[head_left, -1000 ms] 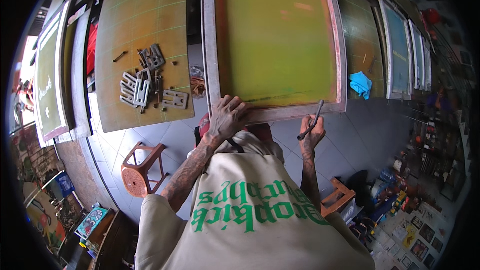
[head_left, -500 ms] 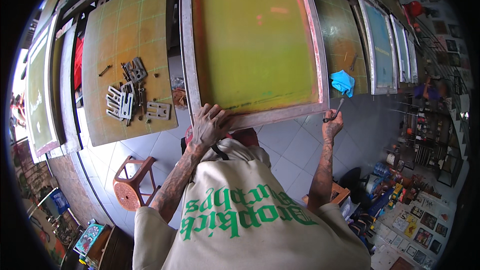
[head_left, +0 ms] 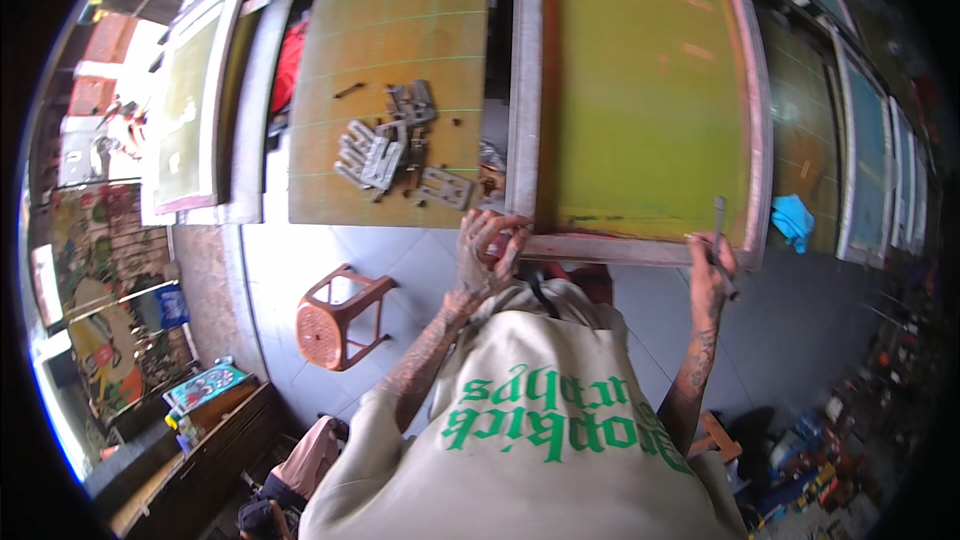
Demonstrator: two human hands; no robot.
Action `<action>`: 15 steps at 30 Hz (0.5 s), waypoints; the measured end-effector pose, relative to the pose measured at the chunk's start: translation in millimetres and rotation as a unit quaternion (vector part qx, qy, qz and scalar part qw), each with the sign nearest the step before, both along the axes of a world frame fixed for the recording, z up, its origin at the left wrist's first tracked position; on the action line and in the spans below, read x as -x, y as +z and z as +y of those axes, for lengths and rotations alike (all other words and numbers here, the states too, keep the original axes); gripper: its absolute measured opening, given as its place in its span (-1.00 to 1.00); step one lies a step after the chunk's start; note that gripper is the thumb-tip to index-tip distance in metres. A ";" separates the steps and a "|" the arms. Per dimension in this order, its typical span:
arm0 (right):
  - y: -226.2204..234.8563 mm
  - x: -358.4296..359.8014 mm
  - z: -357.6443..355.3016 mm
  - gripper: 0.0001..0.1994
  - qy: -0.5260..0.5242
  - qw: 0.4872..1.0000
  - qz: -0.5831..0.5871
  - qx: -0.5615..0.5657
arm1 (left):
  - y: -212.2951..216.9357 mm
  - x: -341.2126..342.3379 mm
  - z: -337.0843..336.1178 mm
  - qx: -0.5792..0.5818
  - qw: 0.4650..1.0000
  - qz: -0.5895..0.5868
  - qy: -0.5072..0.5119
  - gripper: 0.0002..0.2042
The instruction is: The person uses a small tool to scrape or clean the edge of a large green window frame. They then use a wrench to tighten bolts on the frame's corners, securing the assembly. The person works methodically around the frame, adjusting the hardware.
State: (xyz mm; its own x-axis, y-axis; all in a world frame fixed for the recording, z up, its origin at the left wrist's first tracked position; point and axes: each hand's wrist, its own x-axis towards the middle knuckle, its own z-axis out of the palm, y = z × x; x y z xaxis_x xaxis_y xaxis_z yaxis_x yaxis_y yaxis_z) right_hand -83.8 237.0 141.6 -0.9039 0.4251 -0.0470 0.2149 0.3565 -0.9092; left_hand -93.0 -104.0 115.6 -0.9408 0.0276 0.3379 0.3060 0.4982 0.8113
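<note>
A large screen printing frame (head_left: 610, 249) with a grey metal border and yellow-green mesh (head_left: 650, 110) stands in front of me. At its near left corner my left hand (head_left: 486, 248) is closed, its fingers bent around the edge. My right hand (head_left: 710, 265) is closed around a slim metal wrench (head_left: 719, 215), whose shaft points away from me. The fingers of that hand touch the frame's near edge, close to its right corner. Left of the frame, a pile of slotted metal brackets (head_left: 380, 158) and bolts lies on a brown board (head_left: 330, 180) with green grid lines.
A crumpled blue cloth (head_left: 793, 222) lies on another board to the right. More screens (head_left: 866, 165) stand beyond it, and one (head_left: 185, 140) at far left. A brown plastic stool (head_left: 322, 338) is on the tiled floor. At lower left, another person's pinkish clothing (head_left: 312, 455) shows.
The view has turned left. My left hand has shifted from the frame's near edge to its left corner. My right hand, with the wrench, has come in from beside the right corner onto the near edge.
</note>
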 end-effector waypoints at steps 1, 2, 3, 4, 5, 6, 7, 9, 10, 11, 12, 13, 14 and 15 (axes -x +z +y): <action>-1.4 9.8 -33.4 -0.91 0.075 0.997 0.024 -0.018 | -0.3 -6.6 -5.7 0.001 1.000 -0.004 0.021 -0.89; 0.7 19.6 -73.6 -0.89 0.148 0.988 0.036 -0.003 | 0.6 -12.7 -12.2 0.022 0.999 -0.011 0.030 -0.89; 4.2 31.1 -114.0 -0.87 0.219 0.974 0.050 0.009 | -3.1 -19.9 -16.8 0.048 0.998 -0.002 0.048 -0.87; 7.6 42.7 -150.0 -0.87 0.276 0.960 0.031 0.029 | -4.6 -27.2 -22.6 0.036 0.997 -0.006 0.066 -0.87; 11.8 55.1 -181.8 -0.88 0.332 0.942 0.012 0.046 | -4.5 -33.7 -27.9 0.022 0.996 -0.009 0.083 -0.86; 13.4 68.8 -210.4 -0.86 0.374 0.926 0.045 -0.021 | -3.4 -42.3 -32.1 0.028 0.994 -0.031 0.103 -0.86; 10.6 81.6 -237.0 -0.85 0.415 0.903 0.080 -0.084 | -1.2 -48.9 -36.9 0.030 0.991 -0.024 0.125 -0.86; -2.5 109.2 -277.3 -0.88 0.434 0.872 0.126 -0.190 | 2.6 -59.7 -42.4 0.036 0.984 -0.032 0.173 -0.87; -5.8 122.2 -290.7 -0.89 0.438 0.865 0.121 -0.215 | 0.6 -64.8 -44.9 0.038 0.979 -0.030 0.200 -0.89; -14.5 135.6 -301.6 -0.89 0.441 0.861 0.132 -0.216 | -5.5 -70.4 -49.5 0.028 0.973 -0.016 0.228 -0.90; -21.8 144.6 -313.5 -0.89 0.450 0.855 0.143 -0.214 | -7.2 -79.4 -53.7 0.005 0.965 -0.027 0.262 -0.90; -29.6 151.1 -322.2 -0.90 0.457 0.850 0.153 -0.213 | -8.7 -87.2 -58.0 -0.018 0.955 -0.037 0.294 -0.90; -31.9 156.1 -324.1 -0.90 0.489 0.840 0.141 -0.191 | -13.7 -95.0 -61.1 -0.018 0.944 -0.048 0.327 -0.90; -46.6 162.2 -324.5 -0.88 0.490 0.844 0.124 -0.176 | -19.0 -99.7 -63.2 -0.040 0.934 -0.053 0.352 -0.90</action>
